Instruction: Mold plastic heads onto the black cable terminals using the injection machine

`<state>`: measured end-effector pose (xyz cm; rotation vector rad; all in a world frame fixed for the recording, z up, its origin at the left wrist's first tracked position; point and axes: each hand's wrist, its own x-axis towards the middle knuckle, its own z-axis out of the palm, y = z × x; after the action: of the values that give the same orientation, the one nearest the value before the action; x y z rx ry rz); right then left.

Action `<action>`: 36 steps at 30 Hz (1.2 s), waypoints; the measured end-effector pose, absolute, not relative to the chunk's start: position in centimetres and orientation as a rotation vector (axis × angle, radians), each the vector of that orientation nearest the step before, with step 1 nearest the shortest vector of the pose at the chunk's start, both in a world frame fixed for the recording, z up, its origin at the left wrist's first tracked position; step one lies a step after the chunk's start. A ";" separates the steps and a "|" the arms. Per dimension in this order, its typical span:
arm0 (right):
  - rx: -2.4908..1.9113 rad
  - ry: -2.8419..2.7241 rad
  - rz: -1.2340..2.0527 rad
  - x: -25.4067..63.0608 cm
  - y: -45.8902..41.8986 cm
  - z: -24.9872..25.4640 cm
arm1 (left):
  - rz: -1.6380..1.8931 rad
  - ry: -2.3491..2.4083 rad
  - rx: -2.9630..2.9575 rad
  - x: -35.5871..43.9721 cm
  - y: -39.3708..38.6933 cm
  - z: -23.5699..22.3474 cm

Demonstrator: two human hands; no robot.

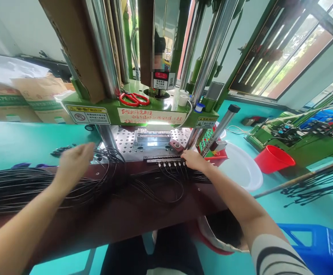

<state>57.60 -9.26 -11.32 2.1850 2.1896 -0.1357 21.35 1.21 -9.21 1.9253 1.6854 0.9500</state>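
Observation:
My left hand (76, 162) is closed above the left bundle of black cables (26, 187); its fingertips are partly hidden, and I cannot make out what they hold. Cable ends (62, 151) show just behind it. My right hand (194, 160) pinches a cable plug at the right end of a metal mould strip (152, 159). Several plugs (170, 164) sit in a row along this strip, their black cables hanging over the brown table edge (143, 214). Behind the strip lies a lit metal mould (152, 138) on the perforated press bed (126, 143).
A green press (97, 100) with steel columns rises over the bed, with red-handled scissors (133, 99) on its plate. To the right are a control box (208, 139), a white basin (241, 168), a red bucket (273, 158) and a blue plastic stool (315, 240). Sacks (40, 95) stand left.

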 end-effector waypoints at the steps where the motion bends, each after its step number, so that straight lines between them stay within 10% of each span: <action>1: 2.145 2.185 -0.124 57.4 -9.5 -11.4 | 0.895 1.470 2.001 22.7 -1.1 -9.0; 11: 2.059 2.114 -0.226 57.7 -8.3 -8.5 | 0.791 0.624 2.041 33.2 -15.2 -13.9; 36: 2.730 2.128 -0.444 56.8 2.6 -8.6 | 0.380 0.786 0.699 40.6 -2.1 -10.9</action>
<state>56.84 2.57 -8.57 2.7297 2.1278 -0.4438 40.61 -2.12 -10.87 0.6987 0.7861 0.3805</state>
